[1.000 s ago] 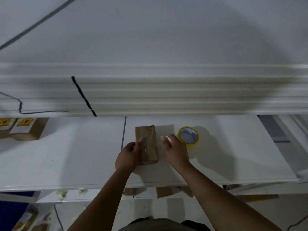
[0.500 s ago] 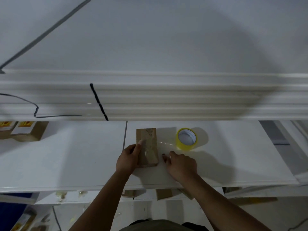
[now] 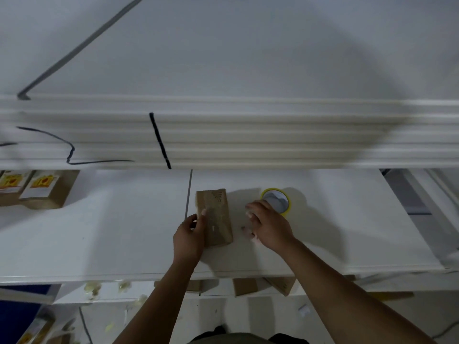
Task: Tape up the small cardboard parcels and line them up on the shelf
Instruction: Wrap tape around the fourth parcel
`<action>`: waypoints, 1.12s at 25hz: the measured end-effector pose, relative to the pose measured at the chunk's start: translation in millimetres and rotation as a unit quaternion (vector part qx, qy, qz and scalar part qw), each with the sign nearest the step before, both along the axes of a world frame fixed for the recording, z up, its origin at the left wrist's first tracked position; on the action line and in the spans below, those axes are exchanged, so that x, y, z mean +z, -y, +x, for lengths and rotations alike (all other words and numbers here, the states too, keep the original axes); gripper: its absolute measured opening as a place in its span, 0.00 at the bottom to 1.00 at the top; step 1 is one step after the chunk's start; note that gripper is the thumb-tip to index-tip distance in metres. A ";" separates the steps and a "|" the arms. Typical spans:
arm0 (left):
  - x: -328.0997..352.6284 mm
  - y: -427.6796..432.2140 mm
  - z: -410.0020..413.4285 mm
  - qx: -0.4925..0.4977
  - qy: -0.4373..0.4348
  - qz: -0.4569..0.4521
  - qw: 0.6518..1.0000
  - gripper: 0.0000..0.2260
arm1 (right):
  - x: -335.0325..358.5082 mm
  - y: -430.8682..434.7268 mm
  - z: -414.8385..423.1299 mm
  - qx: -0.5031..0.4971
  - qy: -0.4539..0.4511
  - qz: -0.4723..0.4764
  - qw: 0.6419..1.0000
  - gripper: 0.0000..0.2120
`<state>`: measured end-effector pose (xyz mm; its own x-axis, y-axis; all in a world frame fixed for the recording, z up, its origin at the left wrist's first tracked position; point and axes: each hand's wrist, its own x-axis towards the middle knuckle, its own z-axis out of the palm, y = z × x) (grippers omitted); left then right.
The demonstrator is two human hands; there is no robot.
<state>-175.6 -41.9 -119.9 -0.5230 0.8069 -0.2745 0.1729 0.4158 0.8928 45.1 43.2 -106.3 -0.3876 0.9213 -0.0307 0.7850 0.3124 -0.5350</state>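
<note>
1. Nearest the person, below the front edge of the shelf (image 3: 99,232), a few brown cartons (image 3: 246,286) are sitting on a lower level, seemingly waiting their turn.
2. The left hand (image 3: 190,235) is staying where it was half a second ago. Its grip is holding the small cardboard parcel (image 3: 217,219) along the left long side, with one fingertip pressing on the top face. The parcel is lying flat on the shelf, just right of the board seam.
3. The right hand (image 3: 270,227) is what is changing. Half a second ago it was lying low on the shelf beside the parcel's near right corner. Now it is lifting away and travelling back toward the yellow tape roll (image 3: 277,203), overlapping the roll's near-left rim. Motion blur is hiding the fingers, so it cannot be told whether that grip is open or closing on the roll.
4. Judging from this, the person is probably fetching the roll for another strip. Taping is likely still going on, and this parcel is not yet ready for lining up.
5. Farther off at the left, two labelled parcels (image 3: 42,192) are already sitting side by side toward the back of the shelf, suggesting where this one is heading.
</note>
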 end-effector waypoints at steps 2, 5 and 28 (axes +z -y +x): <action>1.2 6.1 -11.6 0.049 0.028 0.005 0.998 0.26 | -4.5 -3.9 8.0 0.013 0.019 -0.016 1.000 0.16; 4.2 12.7 -23.1 0.061 0.091 0.010 0.994 0.22 | 3.1 0.1 6.9 -0.007 0.004 0.001 1.000 0.22; 102.5 64.0 77.4 0.063 0.044 0.125 0.989 0.23 | 88.7 92.8 -19.4 -0.151 -0.394 0.089 0.902 0.11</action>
<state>-98.1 -105.9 -17.4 -0.6070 0.7850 -0.1241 0.0507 0.1941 0.9797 25.7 -49.5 -17.6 0.0465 0.9515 0.3042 0.2460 0.2843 -0.9266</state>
